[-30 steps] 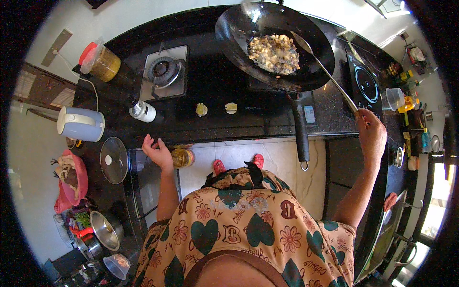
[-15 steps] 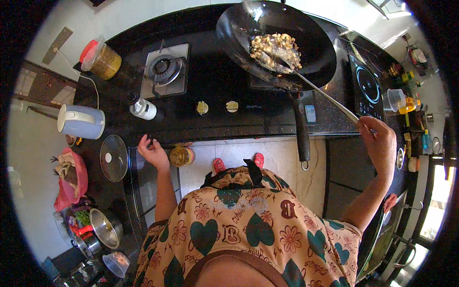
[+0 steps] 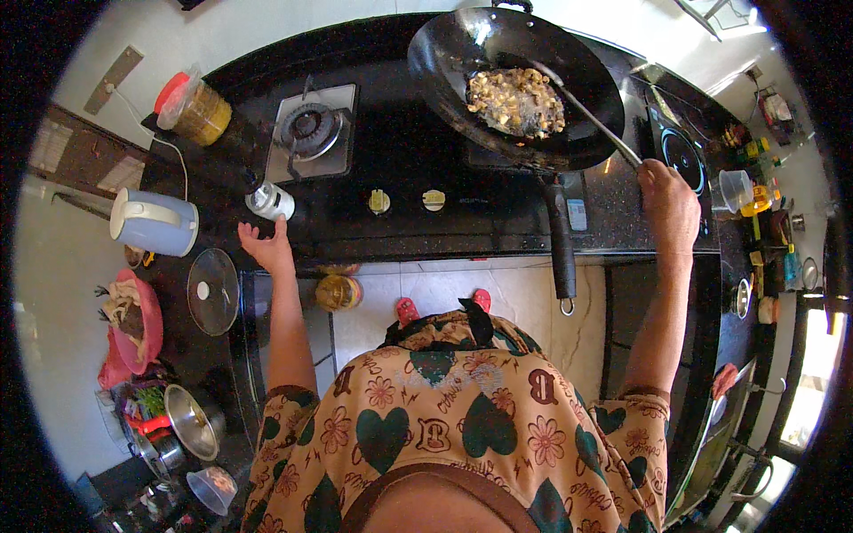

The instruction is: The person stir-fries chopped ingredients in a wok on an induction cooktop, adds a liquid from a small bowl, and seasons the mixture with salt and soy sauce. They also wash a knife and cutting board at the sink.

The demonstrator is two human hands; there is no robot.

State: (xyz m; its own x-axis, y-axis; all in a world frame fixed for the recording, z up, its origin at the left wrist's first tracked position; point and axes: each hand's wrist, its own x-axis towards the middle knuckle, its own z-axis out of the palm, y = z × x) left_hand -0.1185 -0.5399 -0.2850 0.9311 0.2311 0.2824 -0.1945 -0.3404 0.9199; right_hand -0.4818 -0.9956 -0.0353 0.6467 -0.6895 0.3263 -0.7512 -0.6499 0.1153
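My right hand [image 3: 669, 197] is closed around the handle of a long metal spatula [image 3: 604, 131]. Its far end reaches the far right edge of browned, chopped food pieces [image 3: 517, 102] in a black wok [image 3: 586, 80]. The wok sits on the right burner, its dark handle [image 3: 560, 240] pointing toward me. My left hand [image 3: 269, 246] has its fingers apart over the counter's front edge. Right by its fingertips stands a small bottle [image 3: 269, 202] with a pale label and dark cap; whether they touch I cannot tell.
An unused gas burner [image 3: 308, 133] lies left of the wok. Along the left stand a red-lidded jar [image 3: 197, 114], a blue kettle [image 3: 160, 224], a glass lid [image 3: 213, 289], a pink basin [image 3: 151, 324] and a steel bowl [image 3: 191, 417]. An induction cooktop [image 3: 682, 160] is at right.
My left hand has moved up toward the small bottle, its fingers spreading. My right hand has shifted left and farther away, and the spatula's end has gone to the far side of the food.
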